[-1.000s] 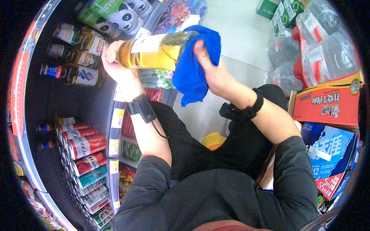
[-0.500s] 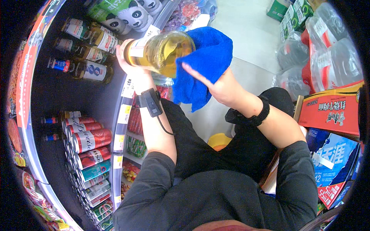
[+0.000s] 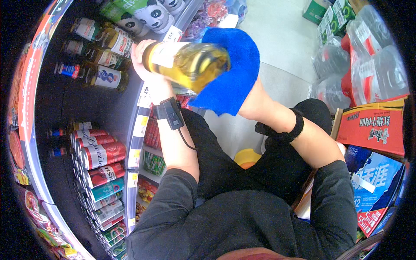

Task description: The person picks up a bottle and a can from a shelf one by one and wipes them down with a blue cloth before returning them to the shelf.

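Bottle (image 3: 175,60) sideways, left hand (image 3: 139,60) grasping one end, right hand (image 3: 250,103) behind blue cloth (image 3: 237,65), its grip unclear

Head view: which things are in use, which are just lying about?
In use:
bottle of yellow liquid, in the left hand
blue cloth, at the bottle's base, mostly hiding the right hand

Just about:
shelved bottles
stacked cans
panda-face packs
red carton
blue carton

Dark shelf (image 3: 115,108), left: rows of drink cans (image 3: 102,155), labelled bottles (image 3: 106,78); pale floor (image 3: 273,39), upper right: green cartons (image 3: 331,21)
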`<state>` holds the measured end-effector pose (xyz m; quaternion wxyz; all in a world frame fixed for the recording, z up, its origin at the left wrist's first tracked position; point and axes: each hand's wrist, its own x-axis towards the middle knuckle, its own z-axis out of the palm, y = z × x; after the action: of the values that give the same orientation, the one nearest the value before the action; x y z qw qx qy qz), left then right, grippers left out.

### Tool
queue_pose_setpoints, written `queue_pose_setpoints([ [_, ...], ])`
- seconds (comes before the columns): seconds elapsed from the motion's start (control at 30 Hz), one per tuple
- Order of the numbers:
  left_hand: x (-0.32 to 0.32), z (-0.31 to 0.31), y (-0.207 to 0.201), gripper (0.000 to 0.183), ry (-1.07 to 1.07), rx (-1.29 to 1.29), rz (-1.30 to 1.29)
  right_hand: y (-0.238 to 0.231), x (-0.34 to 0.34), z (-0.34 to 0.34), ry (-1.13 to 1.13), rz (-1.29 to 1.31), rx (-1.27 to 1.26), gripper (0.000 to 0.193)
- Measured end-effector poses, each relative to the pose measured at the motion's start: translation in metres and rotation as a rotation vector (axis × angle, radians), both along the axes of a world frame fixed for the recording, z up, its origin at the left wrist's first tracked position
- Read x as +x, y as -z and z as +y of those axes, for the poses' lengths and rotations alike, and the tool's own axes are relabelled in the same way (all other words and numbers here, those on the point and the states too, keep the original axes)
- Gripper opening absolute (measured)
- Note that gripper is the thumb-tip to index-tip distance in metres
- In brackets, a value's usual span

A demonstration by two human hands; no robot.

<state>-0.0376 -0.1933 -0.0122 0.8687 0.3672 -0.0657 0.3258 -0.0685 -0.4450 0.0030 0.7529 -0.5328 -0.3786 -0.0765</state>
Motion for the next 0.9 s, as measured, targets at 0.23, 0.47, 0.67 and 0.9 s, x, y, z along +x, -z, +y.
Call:
queue_pose_setpoints([
  [0.23,-0.021,-0.002,-0.051,0.039,0.573,-0.585,-0.22,0.016,0.028,0.001,0.248,-0.103,-0.129,0.081],
  [0.47,-0.049,0.003,-0.079,0.035,0.466,-0.275,-0.188,0.0,0.038,-0.008,0.232,-0.401,-0.44,0.075],
  [0.67,-0.059,-0.045,-0.1,0.041,0.333,0.169,-0.116,0.004,0.032,-0.003,0.226,-0.421,-0.724,0.063],
  [0.9,-0.055,-0.082,-0.092,0.041,0.414,0.485,-0.155,0.013,0.031,-0.005,0.103,-0.324,-0.569,0.06],
])
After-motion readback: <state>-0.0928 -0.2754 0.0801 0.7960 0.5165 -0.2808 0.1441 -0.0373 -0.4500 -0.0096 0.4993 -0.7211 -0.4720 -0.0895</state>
